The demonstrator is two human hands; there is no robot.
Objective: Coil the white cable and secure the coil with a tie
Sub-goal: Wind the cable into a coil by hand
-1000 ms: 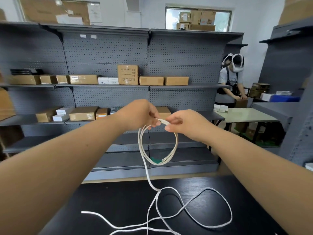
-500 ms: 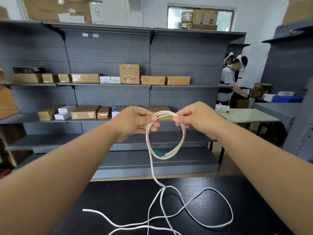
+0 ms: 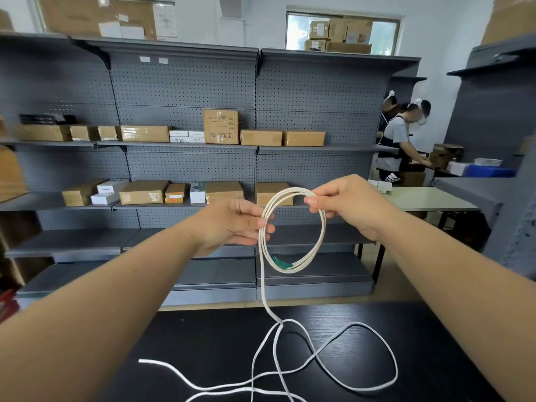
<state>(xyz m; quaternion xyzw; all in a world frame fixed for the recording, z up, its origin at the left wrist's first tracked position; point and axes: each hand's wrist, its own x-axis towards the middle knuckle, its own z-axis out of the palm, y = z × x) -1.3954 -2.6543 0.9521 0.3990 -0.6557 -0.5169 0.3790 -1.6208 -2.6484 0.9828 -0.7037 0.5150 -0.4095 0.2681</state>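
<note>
I hold a small coil of white cable up in the air in front of me. My left hand pinches the coil's left side, and my right hand pinches its top right. A green piece sits at the bottom of the coil. From the left side the loose cable drops to the black table and lies there in wide, crossing loops. I see no separate tie.
Grey pegboard shelves with cardboard boxes stand behind the table. At the back right a person works near a pale table. More grey shelving rises at the right edge.
Both hands have risen and moved apart. The coil has widened from a narrow hanging loop to a rounder ring, and my right hand now grips it higher and further right.
</note>
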